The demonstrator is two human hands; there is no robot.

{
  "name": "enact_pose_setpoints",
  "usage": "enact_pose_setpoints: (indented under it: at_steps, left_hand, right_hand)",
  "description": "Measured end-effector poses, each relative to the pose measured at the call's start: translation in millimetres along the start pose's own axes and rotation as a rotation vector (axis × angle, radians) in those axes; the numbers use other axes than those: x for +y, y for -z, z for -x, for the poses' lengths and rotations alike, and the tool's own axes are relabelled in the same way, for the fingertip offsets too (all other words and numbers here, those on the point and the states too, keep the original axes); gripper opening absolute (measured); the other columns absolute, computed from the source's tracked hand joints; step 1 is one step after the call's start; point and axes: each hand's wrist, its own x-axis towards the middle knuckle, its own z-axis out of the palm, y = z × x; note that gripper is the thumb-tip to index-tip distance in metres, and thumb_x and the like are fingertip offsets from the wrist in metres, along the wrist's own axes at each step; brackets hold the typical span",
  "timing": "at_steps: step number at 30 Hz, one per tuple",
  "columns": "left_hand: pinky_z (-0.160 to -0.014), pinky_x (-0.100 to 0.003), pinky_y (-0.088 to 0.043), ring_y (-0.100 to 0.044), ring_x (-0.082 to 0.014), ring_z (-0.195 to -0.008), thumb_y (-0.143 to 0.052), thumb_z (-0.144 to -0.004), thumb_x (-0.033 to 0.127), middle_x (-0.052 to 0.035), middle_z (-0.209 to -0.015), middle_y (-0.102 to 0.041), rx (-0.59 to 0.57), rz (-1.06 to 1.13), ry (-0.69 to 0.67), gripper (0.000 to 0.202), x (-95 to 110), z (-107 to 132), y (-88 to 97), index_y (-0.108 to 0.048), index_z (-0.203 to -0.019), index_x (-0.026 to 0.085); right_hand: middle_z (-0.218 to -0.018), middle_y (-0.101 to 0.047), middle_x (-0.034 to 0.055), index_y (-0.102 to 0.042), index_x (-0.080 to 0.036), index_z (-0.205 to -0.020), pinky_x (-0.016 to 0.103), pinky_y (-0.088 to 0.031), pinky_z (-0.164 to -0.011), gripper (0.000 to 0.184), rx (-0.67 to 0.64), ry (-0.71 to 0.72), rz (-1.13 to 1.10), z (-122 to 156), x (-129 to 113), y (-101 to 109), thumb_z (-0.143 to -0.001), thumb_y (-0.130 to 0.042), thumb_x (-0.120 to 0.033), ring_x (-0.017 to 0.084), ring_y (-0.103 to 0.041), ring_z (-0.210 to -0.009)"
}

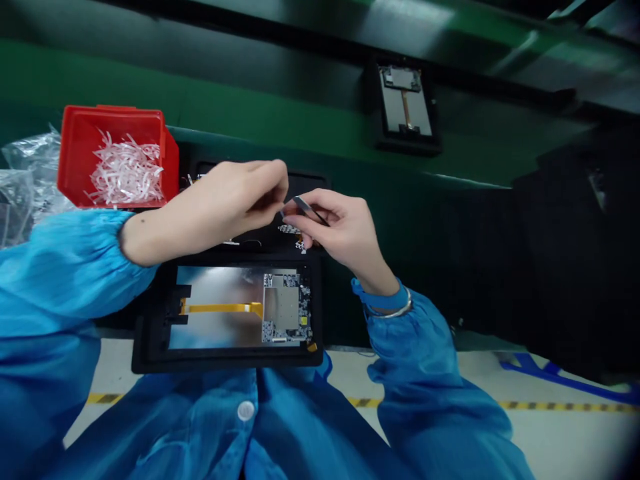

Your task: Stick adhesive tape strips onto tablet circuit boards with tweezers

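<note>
My right hand (343,227) grips a pair of tweezers (309,209), their dark metal arms slanting between thumb and fingers. Close beside it, my left hand (225,203) is closed in a pinch, its fingertips nearly meeting the right hand's; what it pinches is too small to make out. Below both hands an opened tablet (215,327) lies in a black foam tray (150,350). A circuit board (285,308) fills its right end, and an orange flat cable (223,308) runs leftward over the metal back. Under my hands, a second black tray (310,183) is partly hidden.
A red bin (170,167) of white strips (127,170) stands at the left, with clear plastic bags (33,187) beyond it. Farther back, another opened tablet (407,103) lies in a black tray on a green surface (280,113). Dark shapes occupy the right side.
</note>
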Motion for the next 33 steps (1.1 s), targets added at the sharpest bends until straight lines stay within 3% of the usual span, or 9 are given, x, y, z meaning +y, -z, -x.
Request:
enact_pose_setpoints:
  at_steps: [3,5,10,14,21,27,33]
  left_hand:
    - [-0.066,-0.027,-0.047,-0.060,-0.0124,-0.069,-0.061,-0.098,0.032,0.0008,-0.084,-0.064,0.210,0.255,0.019,0.011,6.6,10.8,3.5,-0.058,-0.094,0.022]
    - [-0.069,-0.026,-0.051,-0.064,-0.0128,-0.075,-0.066,-0.097,0.035,0.0002,-0.091,-0.067,0.265,0.364,0.047,0.014,9.9,16.7,2.6,-0.058,-0.098,0.023]
    - [-0.073,-0.026,-0.052,-0.066,-0.0135,-0.080,-0.070,-0.096,0.033,0.0001,-0.095,-0.071,0.192,0.379,-0.029,0.010,14.8,24.7,-2.6,-0.065,-0.094,0.025]
    - [-0.074,-0.025,-0.050,-0.066,-0.0134,-0.082,-0.065,-0.100,0.029,0.0008,-0.088,-0.072,0.245,0.299,-0.122,0.011,17.6,30.1,-3.7,-0.069,-0.091,0.025]
    - [-0.074,-0.027,-0.050,-0.064,-0.0125,-0.080,-0.064,-0.099,0.023,0.0001,-0.088,-0.069,0.306,0.290,-0.165,0.011,23.3,41.2,-7.1,-0.067,-0.089,0.023]
    - [-0.064,-0.030,-0.047,-0.059,-0.0116,-0.073,-0.067,-0.096,0.021,0.0017,-0.080,-0.064,0.384,0.543,-0.118,0.014,27.5,44.2,-13.6,-0.063,-0.083,0.024]
    - [-0.071,-0.030,-0.053,-0.063,-0.0138,-0.084,-0.071,-0.095,0.026,0.0009,-0.094,-0.069,0.367,0.538,-0.002,0.005,28.1,49.7,-13.4,-0.067,-0.097,0.029]
  right_hand:
    - [-0.068,-0.062,-0.0055,-0.073,-0.021,-0.081,0.025,-0.046,-0.049,0.016,0.051,0.035,-0.100,2.3,-9.2,-4.8,-0.081,-0.085,-0.031,0.006,-0.052,-0.047]
    - [-0.070,-0.062,-0.0051,-0.072,-0.022,-0.078,0.025,-0.045,-0.046,0.022,0.088,0.064,-0.148,4.2,-15.1,-7.2,-0.080,-0.088,-0.037,0.005,-0.049,-0.046]
    - [-0.080,-0.067,-0.0036,-0.074,-0.023,-0.078,0.023,-0.043,-0.040,0.029,0.101,0.047,-0.248,12.4,-24.7,-10.5,-0.077,-0.089,-0.048,0.003,-0.048,-0.042]
    - [-0.080,-0.069,-0.0031,-0.077,-0.023,-0.078,0.023,-0.041,-0.037,0.023,0.088,0.060,-0.238,21.4,-28.8,-9.0,-0.079,-0.089,-0.043,0.003,-0.051,-0.040]
    - [-0.076,-0.062,-0.0029,-0.080,-0.025,-0.081,0.024,-0.042,-0.037,0.016,0.113,0.127,-0.144,35.4,-38.5,-11.0,-0.084,-0.087,-0.039,0.005,-0.053,-0.042]
    - [-0.085,-0.070,-0.0001,-0.083,-0.031,-0.089,0.026,-0.048,-0.040,0.003,0.193,0.200,-0.029,48.5,-45.7,-19.0,-0.088,-0.084,-0.033,0.007,-0.056,-0.045]
    - [-0.075,-0.060,-0.0033,-0.079,-0.026,-0.086,0.024,-0.039,-0.032,0.009,0.177,0.149,-0.196,42.9,-40.8,-20.9,-0.088,-0.084,-0.033,0.003,-0.047,-0.036]
